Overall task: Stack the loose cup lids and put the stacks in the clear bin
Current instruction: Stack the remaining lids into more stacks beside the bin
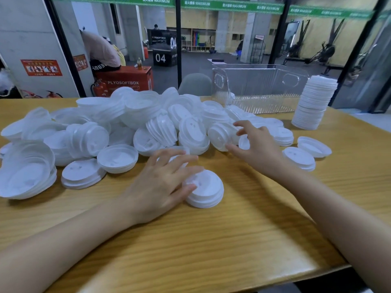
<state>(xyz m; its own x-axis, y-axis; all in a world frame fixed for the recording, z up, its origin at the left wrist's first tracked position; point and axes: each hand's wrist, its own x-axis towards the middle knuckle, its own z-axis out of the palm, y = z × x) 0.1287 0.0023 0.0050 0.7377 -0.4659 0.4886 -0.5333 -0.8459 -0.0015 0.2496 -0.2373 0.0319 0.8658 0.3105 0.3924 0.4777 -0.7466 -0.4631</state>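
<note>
Left grip [163,182] lies open, thumb against a short lid stack [204,190] on the surface [232,240]; right grip [256,144] brackets a tilted lid [220,136] at the pile [127,123] edge, hold unclear. Lids seem light, thin, crushable: pinch the rims. Behind stands the clear bin [260,89].

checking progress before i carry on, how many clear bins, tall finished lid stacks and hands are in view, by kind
clear bin: 1
tall lid stack: 1
hands: 2 (left hand, right hand)
total: 4
loose lids in the pile: too many to count
</note>
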